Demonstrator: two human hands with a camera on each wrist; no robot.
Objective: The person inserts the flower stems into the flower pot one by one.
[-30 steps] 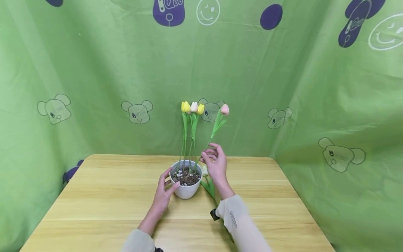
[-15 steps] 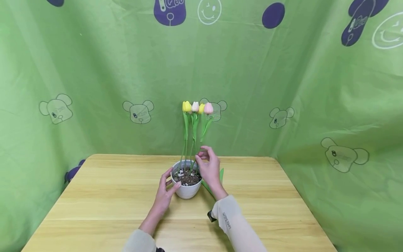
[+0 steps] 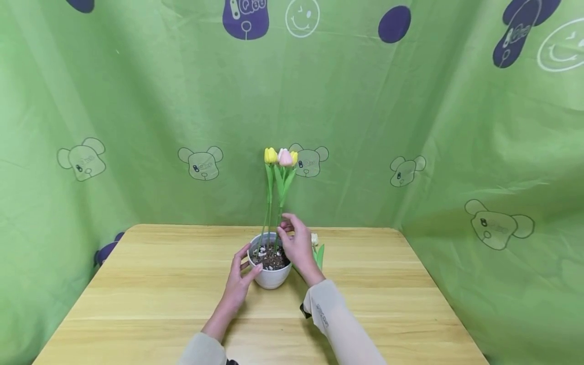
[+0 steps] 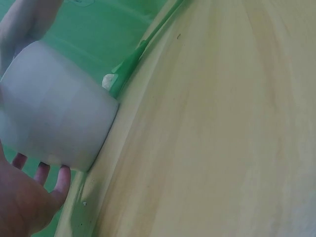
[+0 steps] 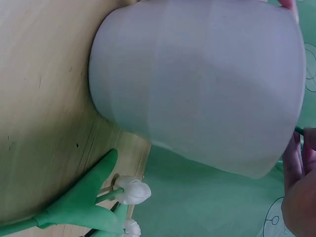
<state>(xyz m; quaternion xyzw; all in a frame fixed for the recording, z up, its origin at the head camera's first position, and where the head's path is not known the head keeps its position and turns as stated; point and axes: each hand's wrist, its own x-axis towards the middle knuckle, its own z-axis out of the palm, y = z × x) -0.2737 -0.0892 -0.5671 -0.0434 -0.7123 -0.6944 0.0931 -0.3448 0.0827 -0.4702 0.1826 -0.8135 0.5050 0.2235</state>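
Note:
In the head view, a white flower pot (image 3: 270,280) of dark soil (image 3: 274,262) stands on the table. My left hand (image 3: 238,278) grips its left side, thumb at the front rim; in the left wrist view its fingers curve along the pot wall. Over the pot's right rim, my right hand (image 3: 298,249) pinches the stem of a pink tulip (image 3: 285,158) between thumb and fingers. This tulip stands nearly upright, its bloom overlapping others. A yellow tulip (image 3: 270,155) rises at left and another yellow bloom (image 3: 294,158) shows at right. The pink stem's lower end is hidden.
White tulips (image 5: 132,190) with green leaves (image 5: 79,210) lie on the wooden table (image 3: 150,294) right of the pot, partly hidden by the right arm in the head view. A green patterned curtain (image 3: 347,101) hangs behind and at both sides.
My right hand has moved left with the pink tulip, bringing it from a rightward lean to nearly upright among the other blooms. My left hand has stayed on the pot.

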